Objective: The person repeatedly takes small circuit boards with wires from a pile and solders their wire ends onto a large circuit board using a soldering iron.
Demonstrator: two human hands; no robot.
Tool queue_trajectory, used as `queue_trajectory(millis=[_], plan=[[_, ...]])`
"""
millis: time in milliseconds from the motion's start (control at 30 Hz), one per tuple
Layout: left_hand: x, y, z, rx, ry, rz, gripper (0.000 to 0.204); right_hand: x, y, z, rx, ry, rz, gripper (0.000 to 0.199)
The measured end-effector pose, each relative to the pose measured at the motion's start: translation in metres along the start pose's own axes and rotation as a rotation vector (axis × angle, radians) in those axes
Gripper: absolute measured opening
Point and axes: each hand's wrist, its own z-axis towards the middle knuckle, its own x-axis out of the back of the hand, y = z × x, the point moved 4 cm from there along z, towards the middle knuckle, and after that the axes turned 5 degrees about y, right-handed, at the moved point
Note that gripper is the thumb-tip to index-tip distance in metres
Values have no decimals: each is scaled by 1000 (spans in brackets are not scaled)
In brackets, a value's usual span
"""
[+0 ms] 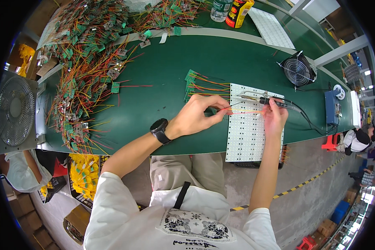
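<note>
wires (248,112): red and yellow, stretched over the upper half of the white panel (246,143)
left hand (193,117): at the panel's left edge, thumb and forefinger pinching the wires
right hand (275,118): over the panel's right side, fingers closed round the soldering iron (264,100), can't tell if it's got wires too
green boards (190,85): kinda lined up, just left of the panel
fan (298,71): right of the panel

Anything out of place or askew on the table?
Mildly: the nearer white panel juts past the front edge of the green table, and wired boards at left lie in a tangled heap, unlike the tidier row beside that panel.
</note>
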Motion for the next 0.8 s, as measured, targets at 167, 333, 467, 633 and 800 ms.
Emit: queue_trajectory(millis=[167,333,467,633,800], plan=[[-1,-14,-7,272,-117,-69,15,-1,0,0,6,9,-31,15],[-4,-11,-2,-76,115,216,11,-5,-1,0,20,-14,-42,15],[-2,-6,2,104,53,126,11,-2,-1,-1,21,31,-54,14],[-6,-22,-5,118,-119,425,10,-3,-1,-1,37,-11,-48,15],[-12,-12,-1,-64,15,476,10,-3,0,-1,49,-2,-69,15]])
